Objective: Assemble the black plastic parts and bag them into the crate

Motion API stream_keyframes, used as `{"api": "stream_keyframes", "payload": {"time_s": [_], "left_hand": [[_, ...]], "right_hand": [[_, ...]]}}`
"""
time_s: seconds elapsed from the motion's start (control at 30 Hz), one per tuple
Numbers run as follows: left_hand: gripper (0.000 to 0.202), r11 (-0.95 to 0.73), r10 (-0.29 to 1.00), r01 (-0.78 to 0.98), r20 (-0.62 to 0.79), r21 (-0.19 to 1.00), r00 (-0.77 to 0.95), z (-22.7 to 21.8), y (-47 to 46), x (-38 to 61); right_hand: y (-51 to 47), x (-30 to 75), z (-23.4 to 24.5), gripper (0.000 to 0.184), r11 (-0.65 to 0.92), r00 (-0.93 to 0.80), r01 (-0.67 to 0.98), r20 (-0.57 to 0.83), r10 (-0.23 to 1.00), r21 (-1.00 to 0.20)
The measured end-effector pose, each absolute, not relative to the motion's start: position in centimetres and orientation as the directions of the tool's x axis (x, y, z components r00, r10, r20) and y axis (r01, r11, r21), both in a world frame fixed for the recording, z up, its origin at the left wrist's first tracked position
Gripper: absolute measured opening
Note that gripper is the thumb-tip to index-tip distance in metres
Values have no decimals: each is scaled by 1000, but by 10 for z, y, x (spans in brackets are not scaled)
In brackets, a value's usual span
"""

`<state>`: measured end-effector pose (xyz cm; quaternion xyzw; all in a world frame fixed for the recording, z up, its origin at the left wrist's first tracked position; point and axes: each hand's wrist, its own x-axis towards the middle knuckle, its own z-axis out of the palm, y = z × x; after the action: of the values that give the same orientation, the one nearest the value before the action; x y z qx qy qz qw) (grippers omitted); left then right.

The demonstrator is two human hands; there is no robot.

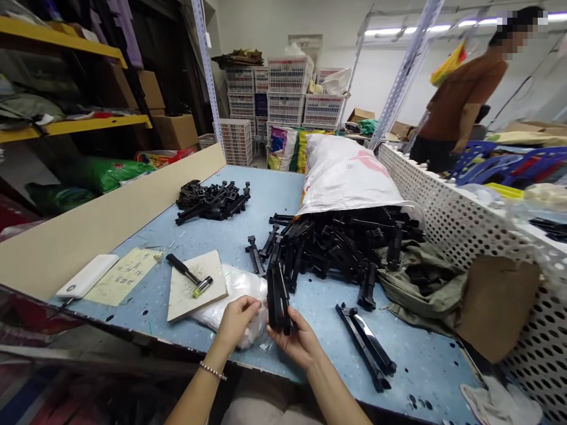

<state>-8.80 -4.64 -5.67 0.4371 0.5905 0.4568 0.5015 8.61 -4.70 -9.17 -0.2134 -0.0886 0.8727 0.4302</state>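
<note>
My right hand is closed around the lower end of long, narrow black plastic parts, held upright side by side near the table's front edge. Just left of them, my left hand has its thumb and fingers pinched together over clear plastic bags; whether film or something else is between the fingertips, I cannot tell. Beyond my hands, a big heap of similar black parts spills from the mouth of a white woven sack. To the right, two more black parts lie side by side.
A black-handled hammer rests on a pale board. Farther back left is a smaller pile of black parts. A white device lies beside a handwritten note. Perforated panel borders the right; a person stands beyond.
</note>
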Motion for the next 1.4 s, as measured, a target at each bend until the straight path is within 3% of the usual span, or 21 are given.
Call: {"api": "stream_keyframes", "payload": {"time_s": [0.23,0.4,0.5,0.57,0.7,0.9,1.03,1.13,1.27,1.33,1.4], "left_hand": [[32,195,969,-60,-201,979,-146,-60,-47,-88],[29,118,973,-132,-141,984,-183,-59,-48,-88],[21,3,969,-14,-6,1000,-245,-56,-50,-97],[6,-88,976,177,120,980,-180,-54,-53,-105],[35,-238,962,557,272,796,24,-48,-57,-115],[44,-242,970,552,183,798,160,-47,-55,-100],[49,-303,952,577,222,759,209,-54,-52,-82],[50,-329,944,558,270,762,188,-59,-47,-72],[55,-403,914,543,358,737,192,-58,-46,-58],[56,-474,880,529,399,704,257,-58,-54,-49],[57,-559,828,477,424,679,366,-60,-68,-39]], "right_hand": [[-54,87,-90,28,-612,-519,-700,-326,790,-367],[-53,89,-87,36,-608,-512,-687,-330,793,-397],[-51,95,-89,36,-603,-510,-693,-323,797,-394],[-50,101,-90,35,-594,-504,-700,-314,804,-398],[-51,116,-91,37,-568,-491,-709,-286,823,-417],[-48,134,-85,35,-505,-369,-695,-349,861,-512],[-58,150,-67,27,-426,-278,-636,-323,905,-644],[-80,162,-57,35,-550,-447,-641,-322,834,-536],[-103,164,-61,46,-810,-714,-524,-383,587,-265],[-104,160,-67,51,-822,-733,-542,-382,563,-174],[-98,157,-72,49,-778,-690,-609,-381,615,-153]]}}
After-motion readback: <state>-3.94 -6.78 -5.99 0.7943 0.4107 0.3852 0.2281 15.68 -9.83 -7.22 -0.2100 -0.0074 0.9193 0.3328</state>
